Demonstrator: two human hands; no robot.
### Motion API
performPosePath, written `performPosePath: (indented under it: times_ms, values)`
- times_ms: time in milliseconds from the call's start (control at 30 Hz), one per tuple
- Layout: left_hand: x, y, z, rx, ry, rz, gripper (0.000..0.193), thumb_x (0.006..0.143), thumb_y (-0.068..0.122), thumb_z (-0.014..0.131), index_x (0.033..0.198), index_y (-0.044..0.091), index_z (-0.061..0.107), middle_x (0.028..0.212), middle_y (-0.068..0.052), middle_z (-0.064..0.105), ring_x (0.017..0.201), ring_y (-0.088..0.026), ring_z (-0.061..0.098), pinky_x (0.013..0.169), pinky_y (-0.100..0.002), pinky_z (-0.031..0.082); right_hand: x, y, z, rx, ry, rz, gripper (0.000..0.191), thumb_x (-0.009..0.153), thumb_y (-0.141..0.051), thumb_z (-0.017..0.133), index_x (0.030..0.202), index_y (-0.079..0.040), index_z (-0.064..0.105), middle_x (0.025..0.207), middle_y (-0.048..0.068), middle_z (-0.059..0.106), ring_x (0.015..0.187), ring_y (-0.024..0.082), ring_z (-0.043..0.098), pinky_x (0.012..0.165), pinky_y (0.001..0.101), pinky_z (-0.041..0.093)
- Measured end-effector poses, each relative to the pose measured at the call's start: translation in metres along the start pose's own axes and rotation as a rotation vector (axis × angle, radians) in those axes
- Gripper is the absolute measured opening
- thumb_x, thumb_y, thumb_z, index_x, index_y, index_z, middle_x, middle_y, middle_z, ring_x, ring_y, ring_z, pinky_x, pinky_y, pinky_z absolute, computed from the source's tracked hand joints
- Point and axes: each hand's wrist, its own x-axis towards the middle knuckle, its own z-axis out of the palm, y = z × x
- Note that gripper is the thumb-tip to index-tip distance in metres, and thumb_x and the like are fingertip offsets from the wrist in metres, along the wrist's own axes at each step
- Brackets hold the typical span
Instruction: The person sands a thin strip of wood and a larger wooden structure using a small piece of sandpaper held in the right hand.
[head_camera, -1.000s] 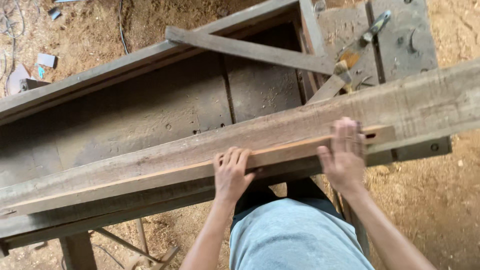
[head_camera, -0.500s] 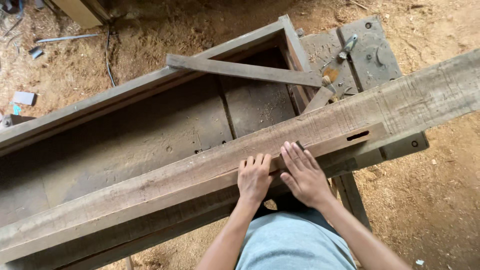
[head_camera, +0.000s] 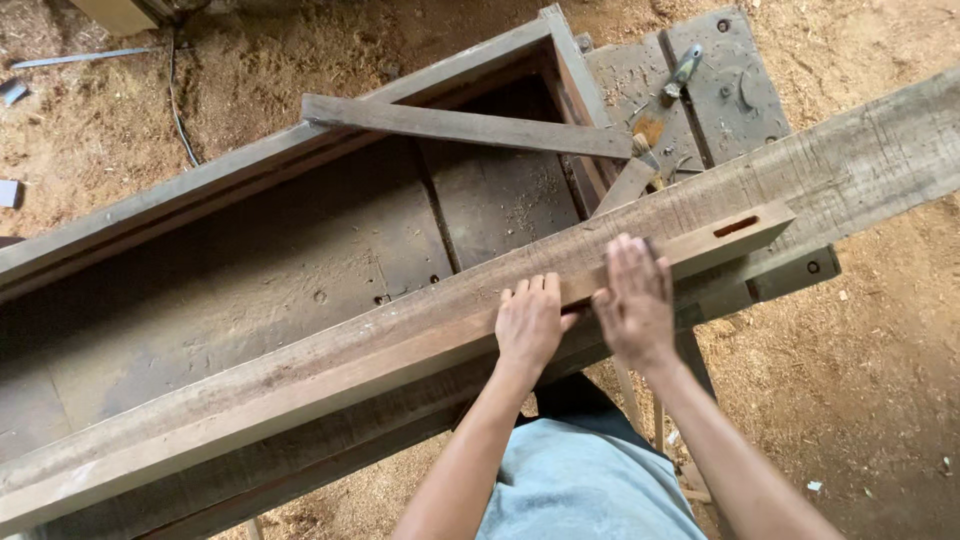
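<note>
A long narrow wooden beam (head_camera: 330, 375) with a slot cut near its right end lies along a wider rough plank (head_camera: 850, 165) on the workbench. My left hand (head_camera: 530, 322) rests flat on the beam, fingers together, thumb out to the right. Just to its right, my right hand (head_camera: 634, 300) lies flat on the same beam, fingers pointing away from me, short of the slot (head_camera: 736, 226). Neither hand grips anything.
The workbench (head_camera: 230, 290) has a sunken dark metal bed with a wooden frame; a diagonal batten (head_camera: 465, 125) crosses it. A metal tool (head_camera: 682, 70) lies on the bench's far right plate. Sawdust-covered ground (head_camera: 880, 380) surrounds the bench, with scraps at the left.
My right hand slid left along the beam from near its slotted end to beside my left hand. The view shifted, and both hands sit flat close together.
</note>
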Motion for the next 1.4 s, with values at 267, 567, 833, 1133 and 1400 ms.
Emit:
performPosePath:
  times_ms: [267, 567, 833, 1133, 1400]
  values:
    - [0.002, -0.005, 0.003, -0.075, 0.049, -0.008, 0.048, 0.073, 0.039, 0.086, 0.099, 0.007, 0.062, 0.098, -0.01, 0.071, 0.098, -0.027, 0.067, 0.083, -0.043, 0.049, 0.007, 0.004, -0.005, -0.074, -0.137, -0.014, 0.077, 0.104, -0.062, 0.007, 0.163, -0.012, 0.009, 0.173, 0.004, 0.002, 0.158, 0.019, 0.0, 0.128, 0.0406, -0.003]
    - [0.007, -0.009, 0.003, -0.033, -0.04, -0.12, 0.045, 0.074, 0.042, 0.085, 0.099, 0.011, 0.063, 0.094, -0.008, 0.071, 0.095, -0.025, 0.068, 0.083, -0.042, 0.049, 0.008, 0.029, 0.0, 0.033, -0.191, -0.078, 0.075, 0.104, -0.061, 0.009, 0.163, -0.015, 0.002, 0.172, 0.003, -0.004, 0.159, 0.018, -0.004, 0.128, 0.0378, -0.006]
    - [0.002, -0.011, 0.002, 0.025, 0.088, -0.082, 0.036, 0.076, 0.037, 0.081, 0.101, 0.015, 0.066, 0.096, -0.007, 0.073, 0.095, -0.028, 0.069, 0.084, -0.043, 0.05, 0.0, 0.026, 0.01, 0.097, -0.158, -0.272, 0.077, 0.106, -0.06, 0.014, 0.163, -0.011, -0.002, 0.171, 0.006, -0.008, 0.157, 0.018, -0.008, 0.125, 0.0383, -0.009]
    - [0.001, -0.004, -0.003, 0.026, 0.094, -0.067, 0.055, 0.072, 0.054, 0.083, 0.103, 0.011, 0.067, 0.096, -0.006, 0.073, 0.091, -0.025, 0.069, 0.08, -0.042, 0.049, -0.006, 0.039, -0.002, 0.127, -0.053, -0.215, 0.073, 0.109, -0.056, 0.017, 0.164, -0.011, 0.0, 0.172, 0.007, -0.004, 0.159, 0.022, -0.005, 0.127, 0.0388, -0.008]
    - [0.001, 0.005, -0.009, 0.066, 0.061, -0.079, 0.059, 0.069, 0.052, 0.086, 0.105, 0.009, 0.067, 0.099, -0.006, 0.071, 0.096, -0.025, 0.066, 0.082, -0.041, 0.048, -0.009, 0.076, -0.005, 0.101, 0.042, 0.024, 0.072, 0.109, -0.056, 0.016, 0.164, -0.008, 0.008, 0.172, 0.009, 0.006, 0.159, 0.022, 0.003, 0.129, 0.04, -0.003]
